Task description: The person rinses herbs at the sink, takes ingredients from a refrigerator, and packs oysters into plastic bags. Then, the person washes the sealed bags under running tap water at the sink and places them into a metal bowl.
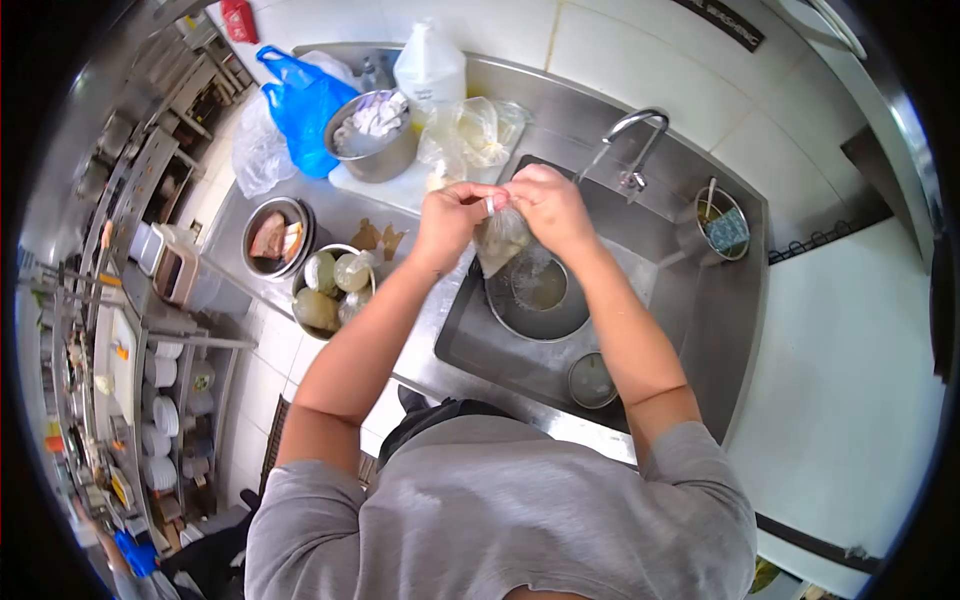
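A small clear plastic bag (503,243) with pale contents hangs over the sink (690,310). My left hand (452,222) pinches the gathered top of this bag. Opposite it, my right hand (553,212) has its fingers closed on the same neck, close to the left fingertips. Below the bag, a metal pot (545,318) holding cloudy liquid sits in the basin. Left of my forearms, another metal pot (298,284) is filled with several bulging plastic bags (318,308) on the counter.
A faucet (640,118) arches over the sink, and a round metal dish (593,381) lies in it. Left are a bowl of meat (270,240), a blue bag (300,115), a large pot (385,160), a white board (360,186) and a jug (430,68). A sponge container (712,232) stands right.
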A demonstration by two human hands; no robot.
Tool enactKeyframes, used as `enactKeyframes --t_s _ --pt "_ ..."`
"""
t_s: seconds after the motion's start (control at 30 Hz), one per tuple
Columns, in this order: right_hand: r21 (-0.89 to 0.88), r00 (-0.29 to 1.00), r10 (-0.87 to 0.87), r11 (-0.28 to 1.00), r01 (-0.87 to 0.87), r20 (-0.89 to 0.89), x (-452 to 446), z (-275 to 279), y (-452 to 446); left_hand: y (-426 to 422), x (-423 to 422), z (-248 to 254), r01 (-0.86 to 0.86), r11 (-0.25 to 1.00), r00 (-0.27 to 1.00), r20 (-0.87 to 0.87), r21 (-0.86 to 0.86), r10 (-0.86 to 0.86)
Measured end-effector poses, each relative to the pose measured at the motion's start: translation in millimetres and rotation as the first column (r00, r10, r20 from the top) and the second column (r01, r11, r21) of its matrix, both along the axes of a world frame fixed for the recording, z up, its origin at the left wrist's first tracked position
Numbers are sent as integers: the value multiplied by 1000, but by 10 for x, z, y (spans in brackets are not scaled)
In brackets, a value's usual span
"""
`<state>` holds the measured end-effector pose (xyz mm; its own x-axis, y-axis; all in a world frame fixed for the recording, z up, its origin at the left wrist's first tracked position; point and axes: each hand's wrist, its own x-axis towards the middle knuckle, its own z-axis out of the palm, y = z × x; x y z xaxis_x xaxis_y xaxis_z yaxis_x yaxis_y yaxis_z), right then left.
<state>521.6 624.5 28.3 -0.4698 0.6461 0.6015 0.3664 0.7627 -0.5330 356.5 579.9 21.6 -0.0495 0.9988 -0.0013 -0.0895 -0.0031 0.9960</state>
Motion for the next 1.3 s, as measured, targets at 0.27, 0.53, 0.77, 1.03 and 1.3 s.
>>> enactKeyframes --t_s 0.27,0.53,0.77,1.03,1.3 --pt "-154 995 40 988 -26 89 -762 -1008 -422 -172 -90 -1155 -496 697 698 240 -518 675" --pt "-482 995 9 874 -55 -98 -1024 -1581 -592 -581 -342 -1451 -467 665 737 159 -583 657" --pt "-782 981 -51 612 -116 -185 -1041 -1911 -435 -587 -853 -1366 -63 997 710 -701 34 69" --pt "-723 951 -170 687 -73 -257 -1150 -1703 -578 -405 -924 -1541 -202 826 978 -63 -527 199" --pt "-874 975 -63 458 -161 -212 -1075 -1806 -380 -418 -1013 -1569 -51 838 992 66 -544 103"
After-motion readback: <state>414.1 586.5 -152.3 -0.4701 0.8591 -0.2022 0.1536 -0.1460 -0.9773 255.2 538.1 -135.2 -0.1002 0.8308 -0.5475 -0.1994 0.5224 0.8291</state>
